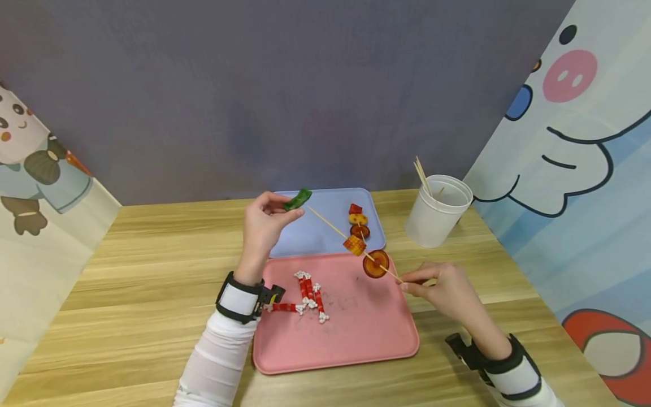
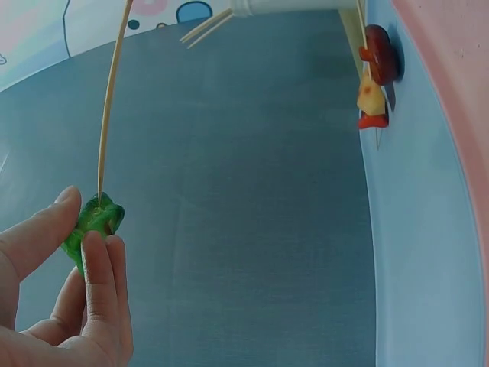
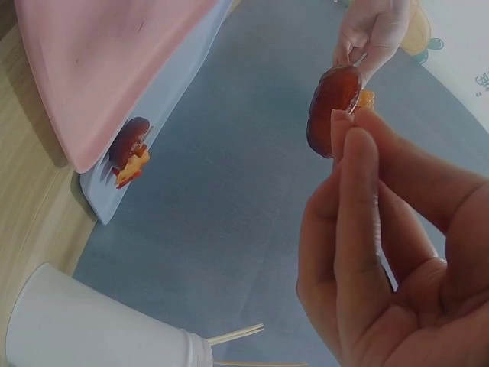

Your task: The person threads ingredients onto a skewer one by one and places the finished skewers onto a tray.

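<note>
My left hand [image 1: 264, 226] pinches a green pepper piece [image 1: 299, 198] between thumb and fingers above the blue tray. Toward it points the tip of a wooden skewer [image 1: 325, 219]; in the left wrist view that tip meets the top of the green pepper piece [image 2: 95, 218]. A corn chunk [image 1: 354, 245] and a round brown mushroom-like slice [image 1: 376, 264] are threaded on the skewer, the slice nearer my right hand. Thumb and fingertips of my right hand [image 1: 442, 288] pinch the skewer's lower end, close to the pink tray's right edge.
The blue tray [image 1: 315, 234] bears another skewer with red, yellow and brown pieces [image 1: 358, 219]. In front of it, the pink tray [image 1: 366, 333] holds several red pieces with white knobby ends [image 1: 307, 291]. A white bucket [image 1: 432, 223] with skewers stands at the right.
</note>
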The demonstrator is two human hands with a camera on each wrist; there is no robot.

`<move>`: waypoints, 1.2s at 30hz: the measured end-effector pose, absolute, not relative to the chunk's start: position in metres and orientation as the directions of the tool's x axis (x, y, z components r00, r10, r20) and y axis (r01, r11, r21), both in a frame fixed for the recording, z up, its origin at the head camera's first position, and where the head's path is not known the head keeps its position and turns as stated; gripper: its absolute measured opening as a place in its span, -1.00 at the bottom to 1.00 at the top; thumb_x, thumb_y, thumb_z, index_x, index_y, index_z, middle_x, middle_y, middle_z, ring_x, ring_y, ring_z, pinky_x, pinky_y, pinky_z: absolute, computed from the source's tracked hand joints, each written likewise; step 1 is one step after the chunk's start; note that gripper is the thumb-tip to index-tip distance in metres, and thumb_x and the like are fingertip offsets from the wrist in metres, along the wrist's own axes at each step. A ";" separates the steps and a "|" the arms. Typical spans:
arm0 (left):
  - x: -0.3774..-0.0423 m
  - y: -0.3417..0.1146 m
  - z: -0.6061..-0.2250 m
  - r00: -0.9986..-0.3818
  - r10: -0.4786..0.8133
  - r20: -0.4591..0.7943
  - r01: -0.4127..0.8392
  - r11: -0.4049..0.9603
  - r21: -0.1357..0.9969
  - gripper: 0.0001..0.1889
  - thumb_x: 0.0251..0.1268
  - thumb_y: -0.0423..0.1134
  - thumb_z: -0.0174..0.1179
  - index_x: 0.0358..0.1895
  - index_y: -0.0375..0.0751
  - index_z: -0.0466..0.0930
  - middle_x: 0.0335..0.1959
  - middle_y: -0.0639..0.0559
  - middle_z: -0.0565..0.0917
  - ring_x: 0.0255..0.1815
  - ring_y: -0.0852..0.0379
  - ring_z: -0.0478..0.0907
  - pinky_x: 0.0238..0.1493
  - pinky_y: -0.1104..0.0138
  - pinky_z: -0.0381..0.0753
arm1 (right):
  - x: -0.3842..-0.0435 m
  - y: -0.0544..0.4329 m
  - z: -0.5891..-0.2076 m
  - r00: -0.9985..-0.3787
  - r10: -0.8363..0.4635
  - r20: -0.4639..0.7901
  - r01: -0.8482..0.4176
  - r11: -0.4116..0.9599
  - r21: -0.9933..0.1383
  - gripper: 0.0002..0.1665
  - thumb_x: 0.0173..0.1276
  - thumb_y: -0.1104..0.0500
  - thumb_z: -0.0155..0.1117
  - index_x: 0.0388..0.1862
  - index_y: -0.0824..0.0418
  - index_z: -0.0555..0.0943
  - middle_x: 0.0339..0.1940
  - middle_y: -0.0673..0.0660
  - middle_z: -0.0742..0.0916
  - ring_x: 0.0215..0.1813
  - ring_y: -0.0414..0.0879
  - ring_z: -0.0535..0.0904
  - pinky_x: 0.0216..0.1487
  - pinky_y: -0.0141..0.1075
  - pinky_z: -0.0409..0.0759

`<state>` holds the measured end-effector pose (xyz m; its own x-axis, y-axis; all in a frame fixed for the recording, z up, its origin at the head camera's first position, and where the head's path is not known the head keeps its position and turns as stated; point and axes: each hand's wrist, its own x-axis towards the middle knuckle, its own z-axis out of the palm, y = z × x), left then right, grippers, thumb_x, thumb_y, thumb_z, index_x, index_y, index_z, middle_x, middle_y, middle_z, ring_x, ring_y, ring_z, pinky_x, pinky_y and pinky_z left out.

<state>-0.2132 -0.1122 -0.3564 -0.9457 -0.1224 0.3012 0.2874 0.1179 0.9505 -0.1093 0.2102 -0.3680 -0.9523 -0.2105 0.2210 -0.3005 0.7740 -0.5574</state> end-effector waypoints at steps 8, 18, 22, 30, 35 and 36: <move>-0.214 -0.110 -0.358 -0.945 -0.102 0.312 0.297 0.142 0.944 -0.68 -0.08 -0.29 0.48 -0.21 -0.27 0.63 -0.32 -0.14 0.62 -0.39 0.14 0.56 -0.35 0.42 0.60 | -0.108 0.210 -0.367 -0.957 -0.208 0.201 -0.286 0.779 -0.558 -0.86 0.02 0.23 0.50 -0.38 0.06 0.79 -0.50 -0.10 0.72 -0.54 -0.38 0.47 -0.58 -0.43 0.43; -0.213 -0.109 -0.360 -0.946 -0.101 0.307 0.293 0.132 0.947 -0.68 -0.08 -0.29 0.48 -0.21 -0.27 0.63 -0.32 -0.14 0.62 -0.39 0.14 0.55 -0.35 0.42 0.60 | -0.108 0.211 -0.367 -0.958 -0.209 0.196 -0.285 0.776 -0.562 -0.85 0.02 0.23 0.50 -0.38 0.06 0.79 -0.50 -0.11 0.72 -0.54 -0.38 0.46 -0.58 -0.42 0.42; -0.212 -0.109 -0.360 -0.946 -0.108 0.304 0.287 0.149 0.946 -0.68 -0.07 -0.27 0.48 -0.20 -0.26 0.63 -0.32 -0.10 0.62 -0.38 0.15 0.55 -0.36 0.42 0.59 | -0.108 0.211 -0.366 -0.958 -0.209 0.197 -0.284 0.779 -0.559 -0.86 0.02 0.23 0.50 -0.37 0.06 0.79 -0.50 -0.10 0.72 -0.54 -0.37 0.46 -0.58 -0.42 0.42; -0.212 -0.109 -0.360 -0.947 -0.118 0.297 0.278 0.158 0.948 -0.68 -0.05 -0.26 0.47 -0.20 -0.26 0.63 -0.33 -0.06 0.60 -0.38 0.16 0.54 -0.36 0.44 0.57 | -0.108 0.211 -0.366 -0.957 -0.211 0.196 -0.286 0.781 -0.556 -0.86 0.02 0.23 0.50 -0.38 0.07 0.79 -0.52 -0.11 0.71 -0.56 -0.37 0.44 -0.59 -0.42 0.41; -0.212 -0.109 -0.359 -0.948 -0.110 0.300 0.283 0.145 0.948 -0.68 -0.06 -0.26 0.47 -0.21 -0.26 0.63 -0.34 -0.03 0.60 -0.40 0.16 0.54 -0.37 0.43 0.57 | -0.108 0.211 -0.366 -0.956 -0.209 0.204 -0.289 0.783 -0.551 -0.86 0.02 0.24 0.50 -0.38 0.08 0.79 -0.52 -0.10 0.71 -0.56 -0.38 0.44 -0.59 -0.42 0.42; -0.212 -0.109 -0.360 -0.947 -0.108 0.301 0.285 0.144 0.948 -0.68 -0.06 -0.26 0.47 -0.21 -0.26 0.63 -0.35 -0.03 0.60 -0.40 0.17 0.54 -0.38 0.43 0.57 | -0.108 0.211 -0.366 -0.956 -0.210 0.204 -0.289 0.783 -0.550 -0.86 0.02 0.24 0.50 -0.38 0.08 0.79 -0.52 -0.10 0.71 -0.56 -0.37 0.44 -0.59 -0.42 0.42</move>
<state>-0.2124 -0.1088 -0.3595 -0.9474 -0.1083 0.3013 0.2849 0.1445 0.9476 -0.1082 0.2111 -0.3663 -0.9563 -0.2095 0.2038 -0.2889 0.7835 -0.5502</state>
